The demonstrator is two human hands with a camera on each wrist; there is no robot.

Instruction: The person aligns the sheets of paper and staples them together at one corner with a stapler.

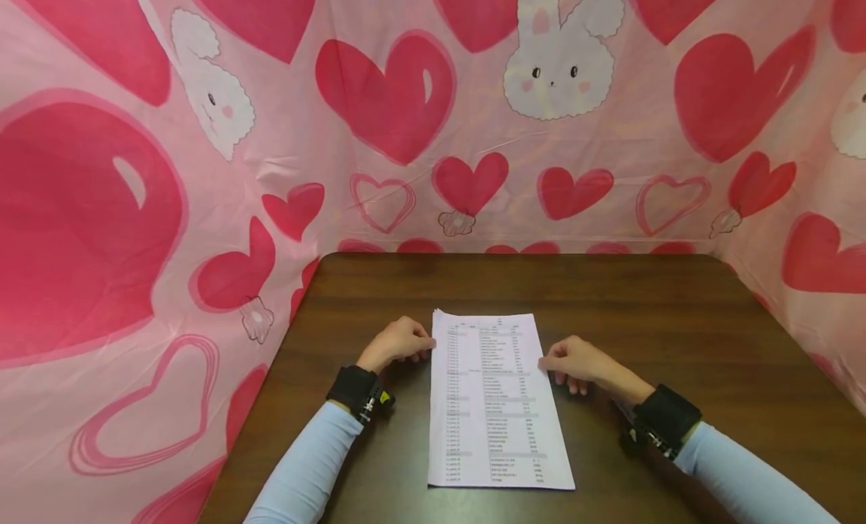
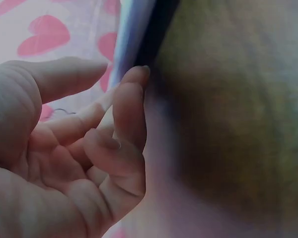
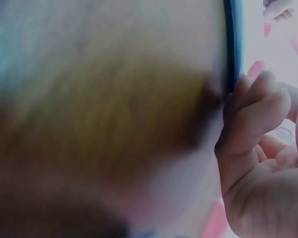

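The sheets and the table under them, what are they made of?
The sheets look like plain matte white paper: thin, flat, printed with rows of text. The table looks like dark wood or wood-look laminate: brown grain streaks, slight sheen; which one is unclear.

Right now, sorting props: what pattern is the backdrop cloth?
Pink cloth with red hearts and white bunnies; head view.

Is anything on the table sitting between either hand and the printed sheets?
Nothing visible. The left hand has its fingertips at the left edge of the printed sheets, and the right hand meets the right edge. Only bare table lies around them, and the wrist views show fingers right at the paper edge.
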